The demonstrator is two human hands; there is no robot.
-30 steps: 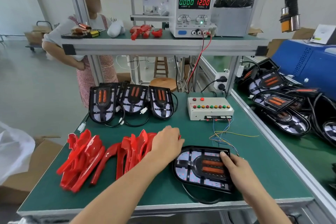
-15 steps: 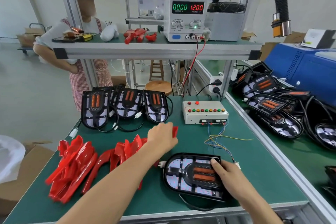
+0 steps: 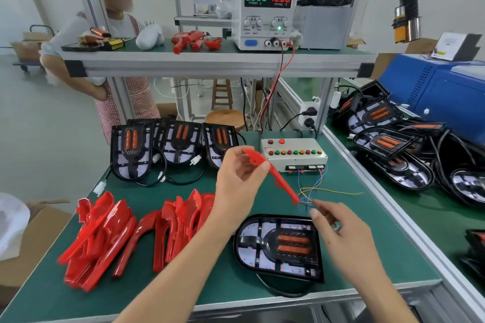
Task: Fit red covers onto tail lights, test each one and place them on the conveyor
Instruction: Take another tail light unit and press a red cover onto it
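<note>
Held cover (image 3: 273, 177): glossy red curved plastic.
Piled covers (image 3: 126, 233): same bright red plastic.
Tail light on the mat (image 3: 279, 246): black housing, pale board dotted red, two orange bars.
Bench mat (image 3: 147, 294): dark green.
Button box (image 3: 295, 155): cream, with red, green and amber buttons.
Loose wires (image 3: 328, 190): yellow, blue, red.
Power supply (image 3: 265, 13): white case, green and red digits, blue switch.
Apron of the person behind (image 3: 136, 92): red-and-white check.
Machine at right (image 3: 446, 94): blue.
</note>
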